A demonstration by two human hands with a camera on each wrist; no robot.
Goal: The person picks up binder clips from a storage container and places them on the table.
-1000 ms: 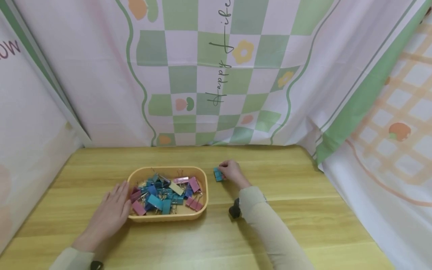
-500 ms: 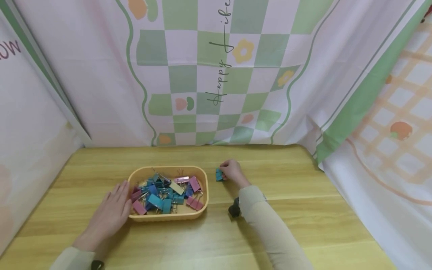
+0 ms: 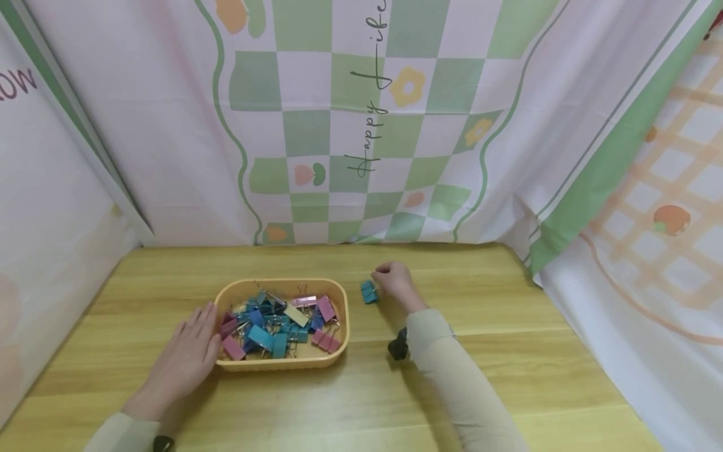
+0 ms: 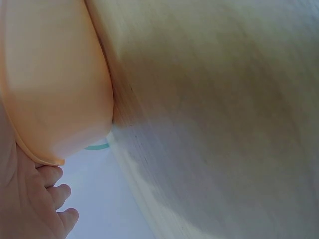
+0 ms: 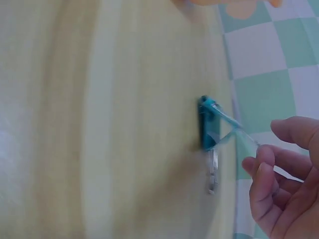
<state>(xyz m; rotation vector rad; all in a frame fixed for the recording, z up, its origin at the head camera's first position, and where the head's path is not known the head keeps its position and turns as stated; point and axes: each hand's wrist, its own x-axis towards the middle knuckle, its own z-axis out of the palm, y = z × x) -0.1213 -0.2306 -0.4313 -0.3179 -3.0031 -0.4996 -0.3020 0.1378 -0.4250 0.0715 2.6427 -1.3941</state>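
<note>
Just off the right end of the yellow tray [image 3: 282,364], a teal binder clip [image 3: 369,292] sits on the wooden table [image 3: 316,408], short of its far edge, a narrow strip of wood between clip and tray. The right hand [image 3: 398,285] is beside it, thumb parted from bent fingers; whether a fingertip touches the wire handle [image 5: 247,136] is hard to tell. The left hand [image 3: 183,351], fingers straight, rests against the tray's left rim.

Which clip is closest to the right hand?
The teal clip just outside the yellow tray, beside the right hand. The other clips all lie inside the tray, farther away.
</note>
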